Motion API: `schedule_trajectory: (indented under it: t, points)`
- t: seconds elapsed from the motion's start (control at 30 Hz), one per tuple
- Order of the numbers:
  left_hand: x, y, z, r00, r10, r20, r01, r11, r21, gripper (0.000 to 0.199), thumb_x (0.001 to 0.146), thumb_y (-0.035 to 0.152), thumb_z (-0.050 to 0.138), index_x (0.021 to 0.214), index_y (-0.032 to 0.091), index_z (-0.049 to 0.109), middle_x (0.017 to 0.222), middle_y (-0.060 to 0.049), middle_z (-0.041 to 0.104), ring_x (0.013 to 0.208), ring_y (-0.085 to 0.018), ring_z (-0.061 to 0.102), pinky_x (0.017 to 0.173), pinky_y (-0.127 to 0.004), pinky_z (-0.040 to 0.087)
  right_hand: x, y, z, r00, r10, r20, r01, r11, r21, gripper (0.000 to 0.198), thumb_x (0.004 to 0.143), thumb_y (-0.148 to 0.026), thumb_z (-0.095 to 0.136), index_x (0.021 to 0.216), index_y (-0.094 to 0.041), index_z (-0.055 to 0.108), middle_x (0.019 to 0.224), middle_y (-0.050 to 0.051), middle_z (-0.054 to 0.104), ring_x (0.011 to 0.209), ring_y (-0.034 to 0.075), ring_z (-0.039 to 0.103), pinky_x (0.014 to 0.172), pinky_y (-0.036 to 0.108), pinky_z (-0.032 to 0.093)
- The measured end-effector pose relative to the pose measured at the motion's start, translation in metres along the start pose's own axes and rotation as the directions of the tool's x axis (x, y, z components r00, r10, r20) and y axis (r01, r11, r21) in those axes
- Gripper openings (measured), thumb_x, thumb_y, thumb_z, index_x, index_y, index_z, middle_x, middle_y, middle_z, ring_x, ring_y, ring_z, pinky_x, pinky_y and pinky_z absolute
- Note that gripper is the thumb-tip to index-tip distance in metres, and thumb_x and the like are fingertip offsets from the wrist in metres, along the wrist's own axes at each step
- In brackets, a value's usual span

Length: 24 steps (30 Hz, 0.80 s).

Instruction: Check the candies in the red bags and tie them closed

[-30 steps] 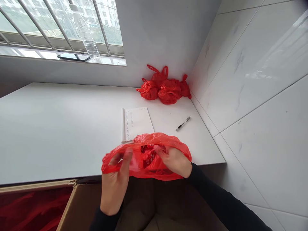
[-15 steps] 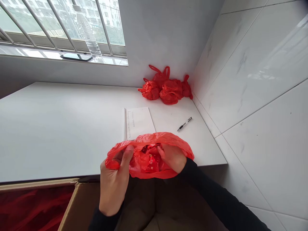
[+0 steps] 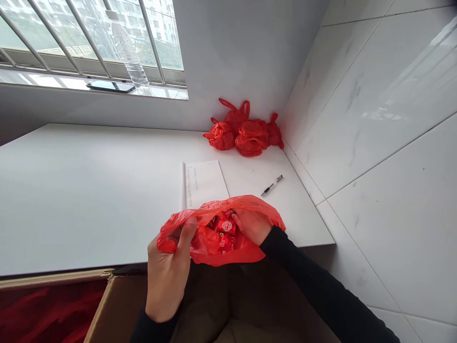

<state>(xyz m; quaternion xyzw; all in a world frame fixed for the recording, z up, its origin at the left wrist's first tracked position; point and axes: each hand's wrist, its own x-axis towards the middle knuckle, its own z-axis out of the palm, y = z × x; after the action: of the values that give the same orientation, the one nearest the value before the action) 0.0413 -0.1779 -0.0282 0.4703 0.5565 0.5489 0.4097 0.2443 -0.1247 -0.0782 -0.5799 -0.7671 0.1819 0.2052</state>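
A red plastic bag [image 3: 246, 202] is spread wide at the mouth, in front of me at the table's near edge. My left hand [image 3: 171, 259] pinches its left rim, thumb on the inside. Deep in the mouth on the right is my right hand [image 3: 255, 227]. Its thumb shows near the packets, while the other fingers are hidden, so I cannot tell what they grip. Several small shiny red wrapped packets [image 3: 226, 227] with pale print lie in the bag.
Beyond the bag lie an open notebook [image 3: 205, 183] and a pen [image 3: 272, 186] on the white table [image 3: 107, 190]. Filled red bags [image 3: 252, 138] sit in the back corner. A cardboard box [image 3: 102, 309] with red contents stands lower left. The sill holds a bottle [image 3: 130, 59] and a phone [image 3: 110, 86].
My right hand has shifted slightly up inside the bag. A packet with a round pale mark now shows among the others. My left hand keeps its pinch on the rim.
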Motion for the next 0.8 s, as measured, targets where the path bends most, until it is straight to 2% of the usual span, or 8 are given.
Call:
schedule_trajectory:
  t: [0.07, 0.2, 0.37, 0.47, 0.53, 0.7, 0.8]
  points:
    - [-0.001, 0.0, -0.001, 1.0, -0.008, 0.008, 0.008, 1.0, 0.001, 0.035, 0.088, 0.052, 0.071, 0.107, 0.023, 0.079, 0.091, -0.003, 0.073, 0.079, -0.02, 0.062, 0.074, -0.029, 0.05, 0.0, 0.004, 0.006, 1.0, -0.014, -0.015, 0.014, 1.0, -0.015, 0.028, 0.105, -0.019, 0.044, 0.113, -0.016, 0.07, 0.114, 0.011, 0.072, 0.112, 0.028, 0.066, 0.102, 0.042, 0.05]
    - [0.0, -0.001, -0.002, 1.0, -0.022, -0.001, 0.022, 1.0, 0.0, 0.036, 0.089, 0.052, 0.07, 0.107, 0.022, 0.079, 0.087, -0.003, 0.072, 0.076, -0.02, 0.062, 0.073, -0.029, 0.05, -0.009, 0.002, 0.001, 0.997, -0.075, -0.016, 0.075, 0.997, 0.028, 0.034, 0.109, -0.029, 0.038, 0.119, -0.026, 0.07, 0.116, 0.004, 0.073, 0.115, 0.024, 0.065, 0.105, 0.037, 0.05]
    - [0.002, -0.001, -0.001, 0.999, -0.051, -0.011, 0.051, 0.998, -0.04, 0.036, 0.089, 0.051, 0.072, 0.11, 0.024, 0.079, 0.091, -0.002, 0.074, 0.077, -0.02, 0.064, 0.07, -0.028, 0.05, -0.016, -0.017, -0.018, 0.991, 0.106, -0.077, -0.097, 0.988, 0.117, 0.023, 0.098, -0.041, 0.057, 0.1, -0.023, 0.071, 0.094, 0.004, 0.073, 0.093, 0.027, 0.069, 0.093, 0.043, 0.055]
    - [0.003, 0.0, 0.0, 0.999, -0.043, -0.012, 0.042, 0.999, -0.034, 0.036, 0.089, 0.051, 0.072, 0.109, 0.023, 0.079, 0.092, -0.002, 0.076, 0.075, -0.019, 0.063, 0.068, -0.028, 0.049, -0.017, -0.026, -0.025, 0.988, 0.141, -0.069, -0.131, 0.982, 0.134, 0.021, 0.097, -0.035, 0.058, 0.086, -0.021, 0.069, 0.08, 0.003, 0.069, 0.076, 0.025, 0.068, 0.078, 0.04, 0.057]
    - [0.003, 0.001, 0.0, 0.999, -0.032, -0.016, 0.031, 0.999, -0.028, 0.035, 0.089, 0.051, 0.071, 0.108, 0.024, 0.079, 0.092, -0.002, 0.076, 0.074, -0.019, 0.061, 0.068, -0.028, 0.049, -0.018, -0.027, -0.026, 0.984, 0.166, -0.063, -0.156, 0.978, 0.138, 0.023, 0.098, -0.033, 0.056, 0.083, -0.02, 0.068, 0.076, 0.003, 0.068, 0.072, 0.024, 0.067, 0.074, 0.039, 0.057]
    - [0.003, 0.004, 0.001, 1.0, -0.017, -0.026, 0.016, 0.999, -0.034, 0.031, 0.089, 0.05, 0.071, 0.105, 0.024, 0.08, 0.093, -0.002, 0.076, 0.081, -0.02, 0.063, 0.073, -0.029, 0.051, -0.025, -0.02, -0.019, 0.985, 0.13, -0.116, -0.125, 0.991, 0.052, 0.027, 0.104, -0.029, 0.045, 0.105, -0.021, 0.071, 0.095, 0.006, 0.074, 0.092, 0.028, 0.07, 0.089, 0.04, 0.055]
    - [0.003, 0.006, 0.001, 0.999, -0.036, -0.031, 0.034, 0.998, -0.051, 0.031, 0.089, 0.05, 0.072, 0.104, 0.024, 0.08, 0.094, -0.003, 0.076, 0.085, -0.022, 0.065, 0.073, -0.029, 0.052, -0.026, -0.022, -0.016, 0.989, 0.133, -0.064, -0.136, 0.99, -0.046, 0.036, 0.106, -0.027, 0.038, 0.095, -0.021, 0.071, 0.082, 0.007, 0.071, 0.079, 0.026, 0.069, 0.079, 0.039, 0.054]
